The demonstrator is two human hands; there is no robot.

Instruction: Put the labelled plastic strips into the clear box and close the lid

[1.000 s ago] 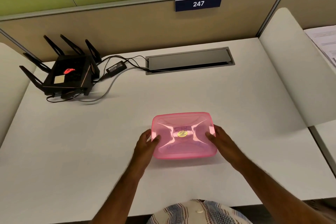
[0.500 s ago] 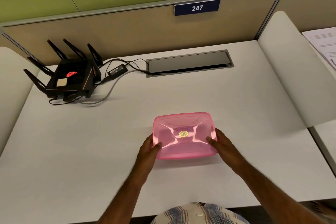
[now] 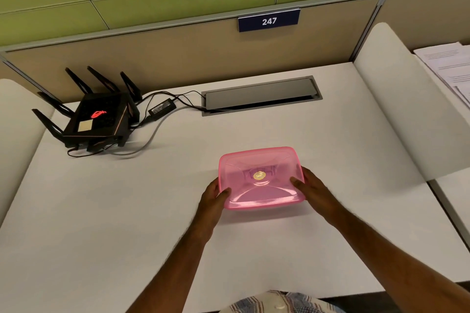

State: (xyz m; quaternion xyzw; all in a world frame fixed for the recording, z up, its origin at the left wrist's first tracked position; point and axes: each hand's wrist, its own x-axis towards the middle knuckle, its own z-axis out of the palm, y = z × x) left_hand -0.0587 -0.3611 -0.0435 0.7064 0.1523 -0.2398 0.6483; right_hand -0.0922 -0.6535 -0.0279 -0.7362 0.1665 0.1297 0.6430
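Pink translucent plastic fills the space between the two hands: the left hand (image 3: 212, 197) grips the left edge of the lid (image 3: 260, 176), thumb curled over the top near the front corner, while the right hand (image 3: 314, 189) grips the right edge the same way, thumb lying on the lid's surface. Both hands are clamped on the box, one on each side. A small round gold sticker (image 3: 259, 175) sits at the lid's centre. The pink cover is on the box, whose clear body is barely visible beneath it, as is anything inside. It sits on the white bench (image 3: 127, 211), near the front middle. Well apart, at the far left, stands a black router (image 3: 98, 119) with antennas, its cables running to a grey cable hatch (image 3: 262, 95). A blue plate reading 247 (image 3: 269, 20) hangs on the partition.
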